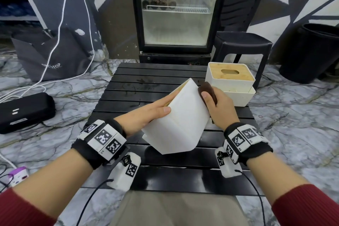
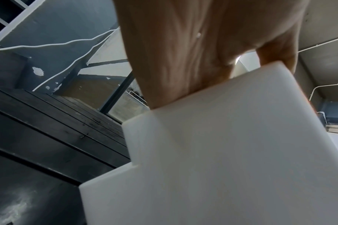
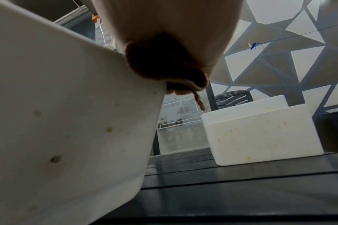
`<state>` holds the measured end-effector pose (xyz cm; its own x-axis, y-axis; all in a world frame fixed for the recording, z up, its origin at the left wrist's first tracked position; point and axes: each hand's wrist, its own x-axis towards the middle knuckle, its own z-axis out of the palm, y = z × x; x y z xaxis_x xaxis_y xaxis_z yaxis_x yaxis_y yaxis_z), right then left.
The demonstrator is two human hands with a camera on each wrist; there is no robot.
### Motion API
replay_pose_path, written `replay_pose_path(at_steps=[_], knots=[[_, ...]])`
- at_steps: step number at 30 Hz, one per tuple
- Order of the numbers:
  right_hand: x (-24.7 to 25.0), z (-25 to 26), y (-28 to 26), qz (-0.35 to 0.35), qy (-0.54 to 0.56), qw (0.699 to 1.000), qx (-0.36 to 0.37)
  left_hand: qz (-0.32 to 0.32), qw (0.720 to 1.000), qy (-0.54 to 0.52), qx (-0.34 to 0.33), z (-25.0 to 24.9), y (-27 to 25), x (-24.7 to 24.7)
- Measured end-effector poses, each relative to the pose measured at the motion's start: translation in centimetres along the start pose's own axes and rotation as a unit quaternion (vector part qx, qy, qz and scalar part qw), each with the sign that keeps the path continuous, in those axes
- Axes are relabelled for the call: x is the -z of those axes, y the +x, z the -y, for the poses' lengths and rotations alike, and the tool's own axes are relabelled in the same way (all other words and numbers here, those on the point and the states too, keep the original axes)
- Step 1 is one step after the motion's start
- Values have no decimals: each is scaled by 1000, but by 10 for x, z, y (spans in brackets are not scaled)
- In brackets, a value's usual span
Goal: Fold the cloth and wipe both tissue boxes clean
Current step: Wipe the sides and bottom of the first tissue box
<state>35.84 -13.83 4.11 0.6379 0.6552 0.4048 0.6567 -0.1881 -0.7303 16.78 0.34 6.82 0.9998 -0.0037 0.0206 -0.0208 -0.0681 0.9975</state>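
A white tissue box (image 1: pixel 180 121) is tilted up over the middle of the black slatted table (image 1: pixel 128 88). My left hand (image 1: pixel 146 112) grips its left side, thumb on the upturned face, fingers on the wooden top. My right hand (image 1: pixel 218 108) holds a folded dark brown cloth (image 1: pixel 208 91) against the box's right side. In the right wrist view the cloth (image 3: pixel 164 65) presses on the speckled side of the box (image 3: pixel 68 121). The left wrist view shows the box (image 2: pixel 231 152) under my left hand (image 2: pixel 183 53). A second white box (image 1: pixel 231 79) with a bamboo lid stands at the table's far right, its side (image 3: pixel 260 135) spotted yellow.
A glass-door fridge (image 1: pixel 176 9) stands behind the table, with a black stool (image 1: pixel 242 46) and a black bin (image 1: pixel 315 51) to its right. On the marble floor at left lie a black case (image 1: pixel 23 112), a dark bag (image 1: pixel 51 55) and white cables (image 1: pixel 60 24).
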Motion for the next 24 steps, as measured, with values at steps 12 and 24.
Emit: replay_pose_path(at_steps=[12,24], knots=[[18,-31,-31,-3,-23,998,-53,-28,999,12,-13,3,-6,0],[-7,63,-70,-1,-38,985,167,-24,999,29,-15,-10,-3,-16]])
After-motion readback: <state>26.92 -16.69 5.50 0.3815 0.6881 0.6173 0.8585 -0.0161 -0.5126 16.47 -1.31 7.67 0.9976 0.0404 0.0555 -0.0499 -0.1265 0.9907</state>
